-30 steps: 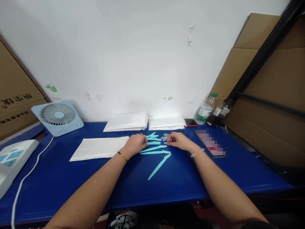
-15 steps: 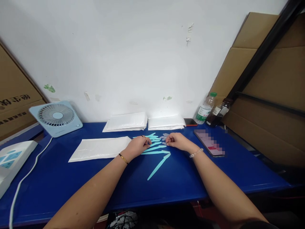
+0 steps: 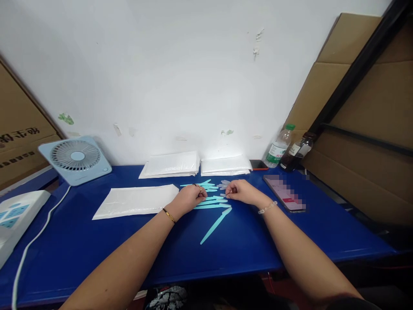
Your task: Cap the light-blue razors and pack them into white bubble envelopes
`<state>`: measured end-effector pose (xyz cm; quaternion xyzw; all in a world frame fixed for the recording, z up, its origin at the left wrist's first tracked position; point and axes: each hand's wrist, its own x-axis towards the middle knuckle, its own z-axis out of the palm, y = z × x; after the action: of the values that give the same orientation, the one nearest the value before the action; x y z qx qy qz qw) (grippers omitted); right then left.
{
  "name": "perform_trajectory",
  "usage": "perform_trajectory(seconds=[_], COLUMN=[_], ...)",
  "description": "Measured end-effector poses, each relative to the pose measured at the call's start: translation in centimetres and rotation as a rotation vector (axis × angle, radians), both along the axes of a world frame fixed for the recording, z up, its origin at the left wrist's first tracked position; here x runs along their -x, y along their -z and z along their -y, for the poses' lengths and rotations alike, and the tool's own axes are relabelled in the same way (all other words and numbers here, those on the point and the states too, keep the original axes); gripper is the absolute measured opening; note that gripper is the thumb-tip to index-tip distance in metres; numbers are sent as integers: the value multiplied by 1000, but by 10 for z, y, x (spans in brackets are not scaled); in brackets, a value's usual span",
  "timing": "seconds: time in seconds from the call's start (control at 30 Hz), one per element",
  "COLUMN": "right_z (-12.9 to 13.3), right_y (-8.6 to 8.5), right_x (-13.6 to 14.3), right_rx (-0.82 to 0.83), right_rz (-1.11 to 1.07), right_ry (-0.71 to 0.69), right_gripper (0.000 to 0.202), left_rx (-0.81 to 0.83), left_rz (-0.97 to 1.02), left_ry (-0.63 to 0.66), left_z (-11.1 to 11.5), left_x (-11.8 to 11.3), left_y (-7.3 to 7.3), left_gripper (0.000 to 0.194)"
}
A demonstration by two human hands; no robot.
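Both hands are pinching slim pieces above the blue bench [image 3: 180,254].
The left hand [image 3: 190,198] is apparently clamping a turquoise stick [image 3: 215,198] between bunched fingertips, while the right hand [image 3: 240,191], its fingertips also together, is apparently gripping a small clear piece [image 3: 222,195]; they are facing each other closely, probably keeping both ends in sight. Loose turquoise sticks [image 3: 216,226] are fanning out between and below the hands, seemingly within easy reach, looking like smooth, tapering plastic. More clear pieces [image 3: 223,185], stubby and translucent, are clustering beside the right fingers. A glossy, wrinkled white packet [image 3: 138,200] is lying flat beside the left hand.
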<state>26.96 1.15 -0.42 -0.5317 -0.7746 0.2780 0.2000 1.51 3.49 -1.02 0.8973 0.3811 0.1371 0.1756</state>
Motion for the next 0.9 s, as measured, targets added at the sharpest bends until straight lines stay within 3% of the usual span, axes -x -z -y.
perform_trajectory(seconds=[0.5,0.7,0.8,0.9], right_z=[-1,-11,-12,-10], right_y=[9,12,13,10], right_x=[12,0,0,1], right_rx=[-48,-309,-315,-222], right_rz=[-42,72,129,91], right_ry=[-83,39,25,28], right_gripper=[11,9,8,12], left_rx=[73,-154,-211,-199], left_rz=[34,-29,-64,-93], left_ry=[40,-112,-136,-127], left_z=[2,-3,-6,-5], left_x=[-1,4,5,4], left_y=[2,0,1,2], left_gripper=[14,16,16,16])
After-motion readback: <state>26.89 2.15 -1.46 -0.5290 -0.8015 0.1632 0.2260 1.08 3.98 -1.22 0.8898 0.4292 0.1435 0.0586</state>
